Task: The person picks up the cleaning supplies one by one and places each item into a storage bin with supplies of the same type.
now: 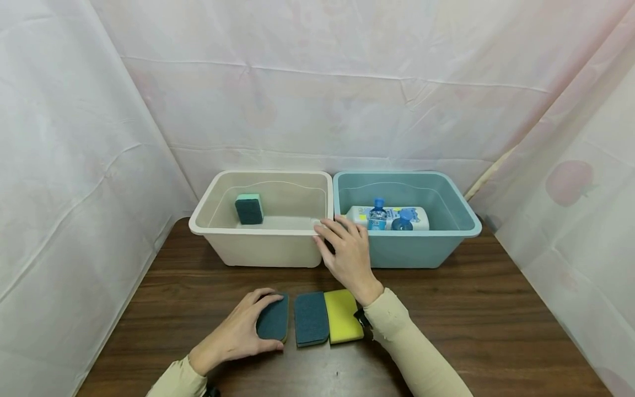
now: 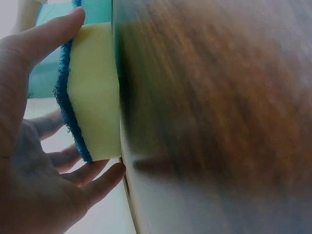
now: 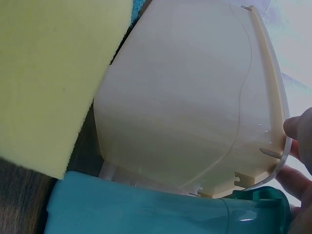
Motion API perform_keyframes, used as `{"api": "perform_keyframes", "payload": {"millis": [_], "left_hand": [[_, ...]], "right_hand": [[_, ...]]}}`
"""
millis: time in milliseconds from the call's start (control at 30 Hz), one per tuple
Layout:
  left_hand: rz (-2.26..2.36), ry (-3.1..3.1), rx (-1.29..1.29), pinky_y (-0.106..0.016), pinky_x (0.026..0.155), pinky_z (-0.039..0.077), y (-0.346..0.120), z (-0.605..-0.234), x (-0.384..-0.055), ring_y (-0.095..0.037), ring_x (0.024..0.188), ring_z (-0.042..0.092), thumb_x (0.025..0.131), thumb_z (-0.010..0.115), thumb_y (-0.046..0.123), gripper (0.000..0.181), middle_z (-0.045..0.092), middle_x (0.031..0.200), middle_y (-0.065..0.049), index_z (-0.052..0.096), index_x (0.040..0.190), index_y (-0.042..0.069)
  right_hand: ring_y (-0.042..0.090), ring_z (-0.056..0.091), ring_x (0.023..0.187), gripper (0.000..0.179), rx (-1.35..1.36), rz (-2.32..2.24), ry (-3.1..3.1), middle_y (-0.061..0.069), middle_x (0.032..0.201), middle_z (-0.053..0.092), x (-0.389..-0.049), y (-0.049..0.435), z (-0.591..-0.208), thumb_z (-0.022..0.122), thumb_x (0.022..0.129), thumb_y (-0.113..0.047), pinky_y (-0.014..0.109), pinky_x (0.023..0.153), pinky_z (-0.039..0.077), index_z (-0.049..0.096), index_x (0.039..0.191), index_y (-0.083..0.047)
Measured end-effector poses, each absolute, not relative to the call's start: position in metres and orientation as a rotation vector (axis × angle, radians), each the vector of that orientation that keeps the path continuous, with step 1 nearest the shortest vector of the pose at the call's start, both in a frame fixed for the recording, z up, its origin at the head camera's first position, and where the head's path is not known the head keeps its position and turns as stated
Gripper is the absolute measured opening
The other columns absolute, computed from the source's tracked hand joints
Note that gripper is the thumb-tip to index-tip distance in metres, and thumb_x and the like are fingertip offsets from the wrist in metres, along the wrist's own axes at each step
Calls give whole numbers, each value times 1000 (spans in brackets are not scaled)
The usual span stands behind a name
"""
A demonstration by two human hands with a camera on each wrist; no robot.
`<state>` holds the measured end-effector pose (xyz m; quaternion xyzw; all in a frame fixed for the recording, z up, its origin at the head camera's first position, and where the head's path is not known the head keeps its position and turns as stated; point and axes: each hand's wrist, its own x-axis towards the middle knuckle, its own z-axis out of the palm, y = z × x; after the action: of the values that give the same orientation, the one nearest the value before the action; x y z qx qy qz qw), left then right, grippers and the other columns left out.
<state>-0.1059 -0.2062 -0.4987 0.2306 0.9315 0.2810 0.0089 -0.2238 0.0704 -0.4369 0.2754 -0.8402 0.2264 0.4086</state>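
Observation:
My left hand [image 1: 243, 325] spans a dark-topped scouring sponge [image 1: 273, 318] on the table, fingers at its far edge and thumb at its near edge. The left wrist view shows this sponge's yellow foam side [image 2: 95, 92] between thumb and fingers. To its right lie a second dark-topped sponge [image 1: 311, 318] and, touching that, a sponge with its yellow face up [image 1: 343, 317]. My right hand [image 1: 349, 256] is at the front right corner of the cream bin [image 1: 268, 251], its thumb outside the rim [image 3: 286, 151] and its fingers over it.
Inside the cream bin a green-edged sponge [image 1: 249, 209] stands on end. The blue-green bin [image 1: 416, 251] adjoins on the right, holding a white bottle [image 1: 420, 219] on its side and two small blue-capped bottles, one upright [image 1: 377, 216]. Pale curtains [image 1: 317, 110] enclose the wooden table [image 1: 476, 331].

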Motion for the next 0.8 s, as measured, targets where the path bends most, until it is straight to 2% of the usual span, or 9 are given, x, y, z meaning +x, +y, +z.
{"api": "perform_keyframes", "payload": {"millis": [300, 567, 800], "left_hand": [[883, 2916, 688, -60, 106, 52, -208, -498, -107, -32, 138, 54, 75, 94, 57, 91, 52, 154, -9, 59, 150, 20], [887, 2906, 658, -60, 108, 51, -209, -497, -108, -30, 140, 53, 74, 94, 57, 87, 52, 155, -5, 61, 147, 25], [905, 2888, 657, -61, 107, 51, -209, -494, -110, -31, 139, 53, 75, 93, 59, 84, 52, 154, -5, 62, 145, 25]], "right_hand": [[33, 63, 132, 26, 688, 565, -2139, 2, 130, 77, -224, 71, -438, 76, 100, -32, 51, 102, 45, 81, 123, -20], [34, 64, 130, 26, 695, 561, -2118, 3, 129, 77, -224, 70, -438, 78, 98, -32, 52, 102, 46, 81, 121, -19], [32, 62, 133, 26, 685, 556, -2170, 1, 132, 76, -223, 71, -438, 73, 103, -34, 50, 104, 45, 80, 125, -22]]}}
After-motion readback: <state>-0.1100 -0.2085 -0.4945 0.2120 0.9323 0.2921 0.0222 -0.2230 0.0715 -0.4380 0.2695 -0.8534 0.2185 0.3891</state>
